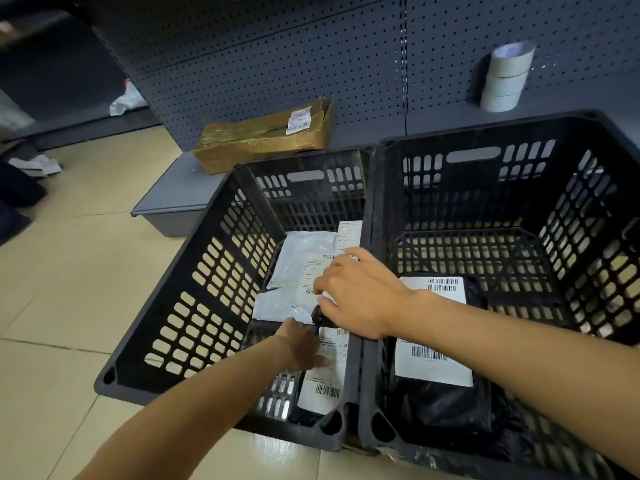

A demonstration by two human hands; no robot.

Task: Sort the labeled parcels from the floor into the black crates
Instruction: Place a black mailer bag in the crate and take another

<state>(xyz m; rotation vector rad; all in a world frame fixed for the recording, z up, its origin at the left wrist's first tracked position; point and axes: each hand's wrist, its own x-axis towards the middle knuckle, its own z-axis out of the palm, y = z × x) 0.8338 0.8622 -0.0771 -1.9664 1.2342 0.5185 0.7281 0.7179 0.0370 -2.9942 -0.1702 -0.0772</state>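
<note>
- Two black crates sit side by side across the frame's centre: the left crate [194,306] and the right crate [571,237].
- We see our right hand [360,296] over the left crate, fingers clenched round a small black parcel [320,315].
- Our left hand [304,344], lower centre, lies flat, fingers released, directly below that parcel on a labelled parcel [322,382] whose long axis runs toward us.
</note>
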